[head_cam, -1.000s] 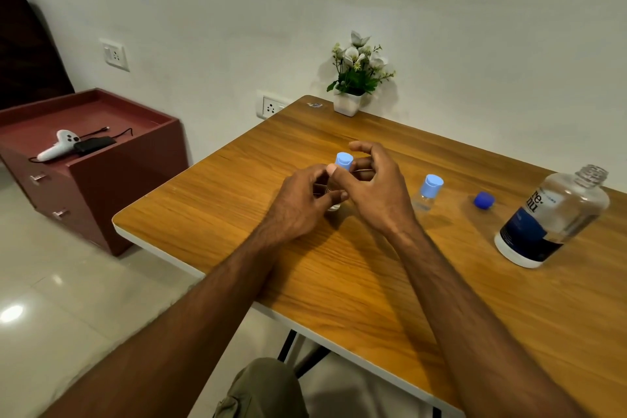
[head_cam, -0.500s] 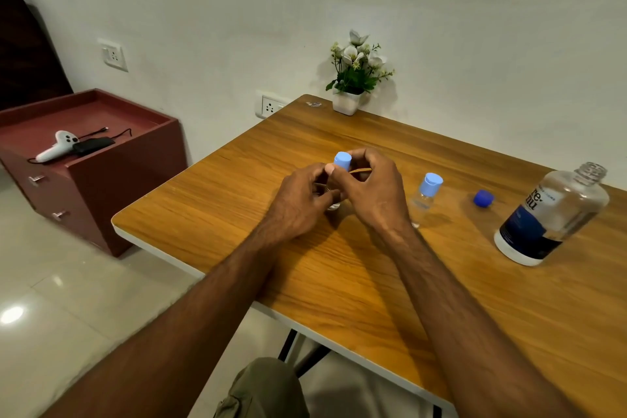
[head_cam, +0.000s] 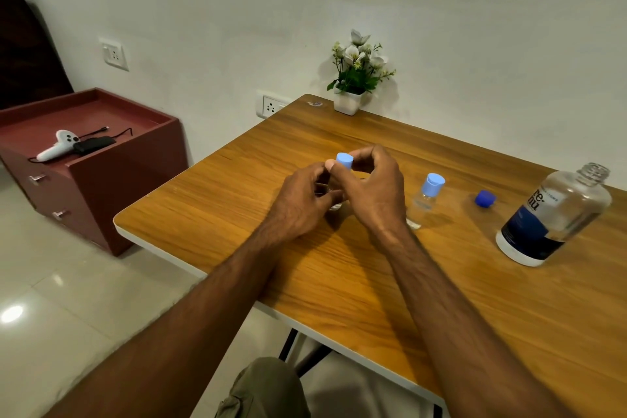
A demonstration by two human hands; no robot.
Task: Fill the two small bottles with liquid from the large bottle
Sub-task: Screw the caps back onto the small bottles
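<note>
My left hand [head_cam: 305, 200] grips the body of a small clear bottle [head_cam: 336, 205] standing on the wooden table [head_cam: 339, 282]; most of the bottle is hidden by my fingers. My right hand [head_cam: 373, 190] pinches its light blue cap [head_cam: 344, 160] between thumb and fingers. A second small clear bottle [head_cam: 425, 198] with a light blue cap stands just right of my right hand. The large clear bottle [head_cam: 556, 217] with a dark blue label stands uncapped at the right. Its dark blue cap [head_cam: 484, 198] lies on the table between the second small bottle and the large one.
A white pot of flowers [head_cam: 354, 78] stands at the table's far edge by the wall. A maroon drawer unit [head_cam: 101, 180] at the left carries a white controller [head_cam: 56, 146] and a black device with a cable. My knee [head_cam: 268, 390] shows below the table's near edge.
My right hand's fingers have shifted around the light blue cap, and the cap sits slightly higher above my left hand. The other bottles and the dark blue cap have not moved.
</note>
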